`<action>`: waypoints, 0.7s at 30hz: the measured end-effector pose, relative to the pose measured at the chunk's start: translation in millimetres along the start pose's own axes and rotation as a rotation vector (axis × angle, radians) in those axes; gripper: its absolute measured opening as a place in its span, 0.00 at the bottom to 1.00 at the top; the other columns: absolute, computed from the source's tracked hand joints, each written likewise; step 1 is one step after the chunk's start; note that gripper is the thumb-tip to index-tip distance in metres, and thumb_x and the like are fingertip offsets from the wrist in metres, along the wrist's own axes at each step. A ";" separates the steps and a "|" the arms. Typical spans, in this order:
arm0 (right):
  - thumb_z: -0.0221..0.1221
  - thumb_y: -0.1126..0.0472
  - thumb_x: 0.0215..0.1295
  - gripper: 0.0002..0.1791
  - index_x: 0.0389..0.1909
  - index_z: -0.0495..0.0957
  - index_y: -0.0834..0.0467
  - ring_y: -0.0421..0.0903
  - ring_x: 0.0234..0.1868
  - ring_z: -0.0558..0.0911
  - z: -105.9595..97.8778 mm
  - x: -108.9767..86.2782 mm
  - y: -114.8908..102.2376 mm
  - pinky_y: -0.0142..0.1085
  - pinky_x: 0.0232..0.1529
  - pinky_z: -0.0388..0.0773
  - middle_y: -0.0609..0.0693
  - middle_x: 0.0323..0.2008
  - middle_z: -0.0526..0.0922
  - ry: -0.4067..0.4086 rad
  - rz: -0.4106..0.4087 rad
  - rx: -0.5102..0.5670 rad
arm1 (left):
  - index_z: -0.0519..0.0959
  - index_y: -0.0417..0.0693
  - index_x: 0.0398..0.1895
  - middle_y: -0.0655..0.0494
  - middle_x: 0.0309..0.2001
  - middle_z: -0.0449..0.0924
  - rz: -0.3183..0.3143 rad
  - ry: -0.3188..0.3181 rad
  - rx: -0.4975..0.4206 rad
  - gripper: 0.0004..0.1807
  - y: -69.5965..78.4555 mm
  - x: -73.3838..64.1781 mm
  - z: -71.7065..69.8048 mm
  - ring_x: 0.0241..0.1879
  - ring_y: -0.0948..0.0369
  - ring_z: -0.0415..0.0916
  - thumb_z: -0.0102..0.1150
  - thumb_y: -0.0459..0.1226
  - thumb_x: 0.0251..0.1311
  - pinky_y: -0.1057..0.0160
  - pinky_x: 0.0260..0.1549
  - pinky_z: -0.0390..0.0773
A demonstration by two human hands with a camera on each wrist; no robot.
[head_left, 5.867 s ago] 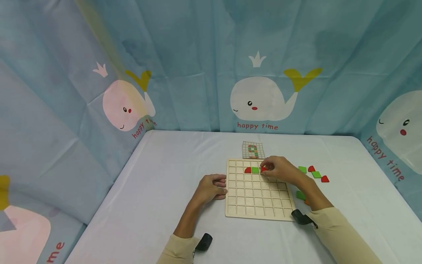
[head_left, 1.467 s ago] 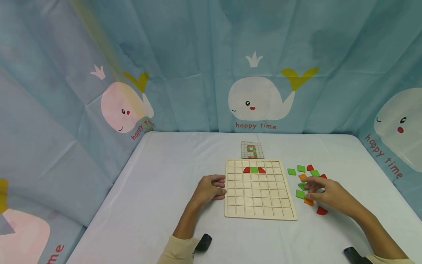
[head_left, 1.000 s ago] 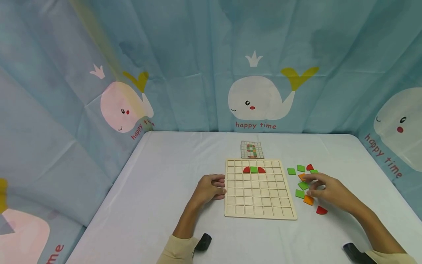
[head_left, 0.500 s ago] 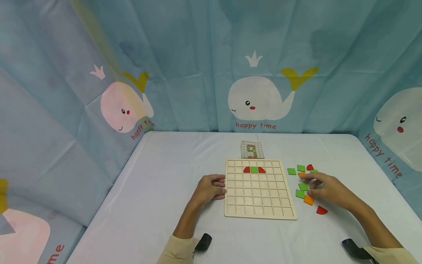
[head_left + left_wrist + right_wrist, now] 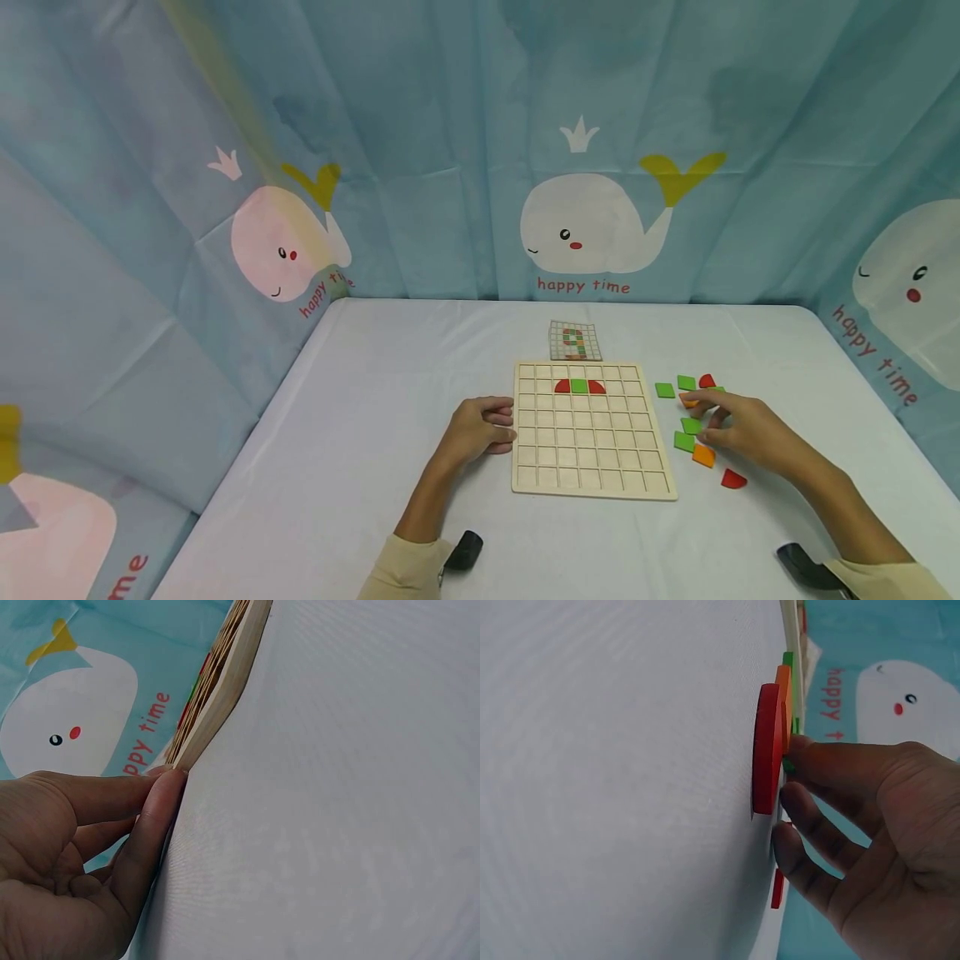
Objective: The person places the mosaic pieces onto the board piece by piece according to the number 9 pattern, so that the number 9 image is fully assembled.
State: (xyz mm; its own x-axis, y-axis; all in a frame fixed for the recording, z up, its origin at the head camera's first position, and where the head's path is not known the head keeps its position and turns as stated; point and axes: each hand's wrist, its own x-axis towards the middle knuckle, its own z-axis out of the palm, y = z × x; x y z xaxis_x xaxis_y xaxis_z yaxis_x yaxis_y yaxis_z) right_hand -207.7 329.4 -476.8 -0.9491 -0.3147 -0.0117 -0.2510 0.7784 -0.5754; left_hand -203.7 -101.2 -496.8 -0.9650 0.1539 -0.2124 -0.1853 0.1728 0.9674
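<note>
A square wooden grid board lies flat on the table. A red quarter-round tile, a green square tile and a second red tile sit side by side in one of its upper rows. My left hand holds the board's left edge; the left wrist view has the thumb and forefinger meeting there. Over the loose tiles hovers my right hand, fingers bent and spread apart, forefinger at an orange tile, thumb beside a green tile.
Around the right hand lie another green square, an orange square, a red tile and several more. A small pattern card rests behind the board. Printed curtains rise past the table's far edge.
Since the oldest frame, my right hand has let go of the second red tile on the board and moved right to the loose tiles. Lately a green tile there shifted slightly; the left hand stays put.
</note>
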 end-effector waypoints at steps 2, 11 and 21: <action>0.74 0.67 0.60 0.32 0.67 0.78 0.61 0.47 0.43 0.79 -0.2 -0.3 -0.6 0.27 0.33 0.81 0.53 0.51 0.87 -0.003 0.004 -0.003 | 0.79 0.37 0.68 0.42 0.54 0.82 -0.001 -0.001 -0.001 0.32 -0.1 0.2 0.2 0.44 0.58 0.87 0.72 0.21 0.57 0.60 0.38 0.93; 0.75 0.63 0.62 0.37 0.70 0.72 0.64 0.47 0.44 0.82 -2.5 -1.9 -4.5 0.23 0.38 0.82 0.51 0.47 0.87 0.003 0.025 -0.049 | 0.79 0.37 0.67 0.42 0.53 0.82 0.004 -0.003 0.008 0.32 -0.1 0.9 0.5 0.43 0.58 0.87 0.72 0.21 0.57 0.61 0.38 0.93; 0.73 0.63 0.64 0.34 0.70 0.74 0.60 0.46 0.44 0.83 -4.1 -4.0 -6.2 0.27 0.39 0.83 0.48 0.45 0.88 0.038 -0.013 -0.065 | 0.79 0.37 0.68 0.42 0.54 0.83 0.003 -0.002 0.004 0.32 -0.1 0.7 -0.3 0.43 0.58 0.87 0.72 0.21 0.57 0.60 0.38 0.93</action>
State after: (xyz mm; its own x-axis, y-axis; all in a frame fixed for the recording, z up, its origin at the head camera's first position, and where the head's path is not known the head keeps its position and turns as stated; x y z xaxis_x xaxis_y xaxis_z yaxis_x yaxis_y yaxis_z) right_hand -203.1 328.1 -469.8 -0.9518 -0.3055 0.0270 -0.2742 0.8083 -0.5209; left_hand -204.4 -101.4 -497.0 -0.9651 0.1566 -0.2100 -0.1819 0.1764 0.9674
